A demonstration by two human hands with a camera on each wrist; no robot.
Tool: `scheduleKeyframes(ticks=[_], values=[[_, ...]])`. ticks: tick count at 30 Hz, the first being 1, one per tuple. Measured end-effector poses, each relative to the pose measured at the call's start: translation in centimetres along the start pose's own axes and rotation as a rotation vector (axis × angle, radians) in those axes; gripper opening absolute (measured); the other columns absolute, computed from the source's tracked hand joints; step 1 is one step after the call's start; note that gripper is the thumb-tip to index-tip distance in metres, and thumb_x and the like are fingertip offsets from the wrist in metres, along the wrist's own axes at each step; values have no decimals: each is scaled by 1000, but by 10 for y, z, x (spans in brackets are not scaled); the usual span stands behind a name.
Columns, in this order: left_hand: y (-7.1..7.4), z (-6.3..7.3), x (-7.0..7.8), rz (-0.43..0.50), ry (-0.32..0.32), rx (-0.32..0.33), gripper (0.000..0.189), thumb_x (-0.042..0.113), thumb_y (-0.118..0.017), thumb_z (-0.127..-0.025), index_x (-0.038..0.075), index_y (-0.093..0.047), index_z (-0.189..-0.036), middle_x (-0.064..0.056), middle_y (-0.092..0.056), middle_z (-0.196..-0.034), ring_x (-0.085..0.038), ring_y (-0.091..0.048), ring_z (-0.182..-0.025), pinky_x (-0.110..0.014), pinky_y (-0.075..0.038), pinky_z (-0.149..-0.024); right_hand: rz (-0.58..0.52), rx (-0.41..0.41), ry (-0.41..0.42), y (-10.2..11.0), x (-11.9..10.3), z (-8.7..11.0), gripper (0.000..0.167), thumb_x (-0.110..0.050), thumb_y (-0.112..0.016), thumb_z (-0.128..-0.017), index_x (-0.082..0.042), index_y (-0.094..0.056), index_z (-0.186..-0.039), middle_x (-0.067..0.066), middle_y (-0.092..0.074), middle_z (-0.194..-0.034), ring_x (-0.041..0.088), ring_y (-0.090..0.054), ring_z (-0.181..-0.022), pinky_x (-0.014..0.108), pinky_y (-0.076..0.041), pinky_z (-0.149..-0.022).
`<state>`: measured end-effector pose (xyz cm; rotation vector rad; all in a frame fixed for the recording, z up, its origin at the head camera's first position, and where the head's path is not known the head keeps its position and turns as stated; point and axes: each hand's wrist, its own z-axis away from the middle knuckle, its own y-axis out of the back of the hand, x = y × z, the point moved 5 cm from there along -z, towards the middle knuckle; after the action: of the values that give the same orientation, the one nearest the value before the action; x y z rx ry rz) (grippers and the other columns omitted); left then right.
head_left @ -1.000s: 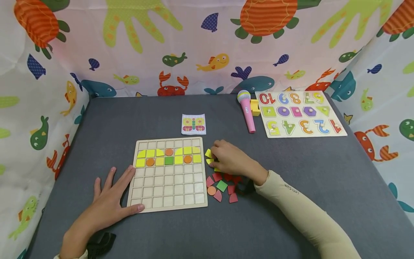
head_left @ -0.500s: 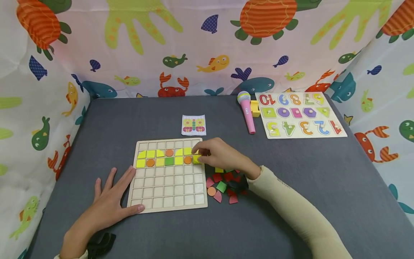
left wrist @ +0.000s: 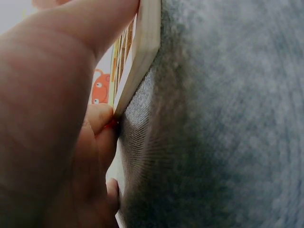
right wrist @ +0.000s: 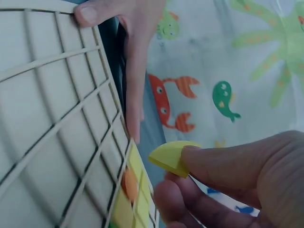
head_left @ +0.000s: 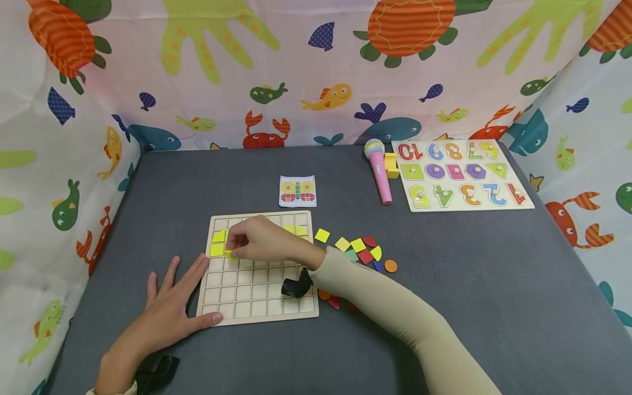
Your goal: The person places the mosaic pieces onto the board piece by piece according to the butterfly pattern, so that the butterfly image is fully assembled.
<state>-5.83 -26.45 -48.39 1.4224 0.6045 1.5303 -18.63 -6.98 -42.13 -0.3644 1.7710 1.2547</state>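
Note:
A yellow quarter-circle tile (right wrist: 170, 157) is pinched between the thumb and finger of my right hand (head_left: 264, 240), above the left part of a wooden grid board (head_left: 237, 311). Yellow squares (head_left: 217, 250) and an orange disc (right wrist: 129, 185) lie in the upper rows of that board; my right hand and forearm hide part of these rows in the head view. My left hand (head_left: 168, 302) has its fingers spread, with thumb and forefinger touching the board's left edge. In the left wrist view, the board's side (left wrist: 142, 66) shows beside the left thumb.
Loose coloured tiles (head_left: 357, 244) lie right of the board, partly under the right sleeve (head_left: 395, 307). A butterfly pattern card (head_left: 298, 191) is behind the board. Farther right are a pink toy microphone (head_left: 379, 173), a yellow block (head_left: 392, 164) and a number puzzle (head_left: 454, 186).
My right hand has gone from the loose tiles leftward across the board, carrying the yellow quarter-circle tile. The left hand has stayed at the board's edge.

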Motion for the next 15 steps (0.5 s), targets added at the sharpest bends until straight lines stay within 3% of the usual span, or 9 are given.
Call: scheduleKeyframes(ticks=[7, 15], values=[[0, -2, -1, 17, 0, 24, 119, 67, -82, -86, 20, -16, -174, -18, -20, -176, -51, 4, -160, -79, 18, -113, 106, 6, -5, -21, -8, -27, 10, -2, -76, -98, -7, -76, -89, -3, -66, -78, 7, -56, -71, 17, -43, -70], [2, 0, 1, 33, 27, 24, 121, 67, -83, -84, 13, -20, -172, -25, -24, -173, -54, 3, -159, -80, 17, -113, 307, -43, -31, -41, -10, -38, 20, -2, -66, -102, -12, -68, -84, -5, -58, -73, 6, -48, -65, 17, -35, -61]])
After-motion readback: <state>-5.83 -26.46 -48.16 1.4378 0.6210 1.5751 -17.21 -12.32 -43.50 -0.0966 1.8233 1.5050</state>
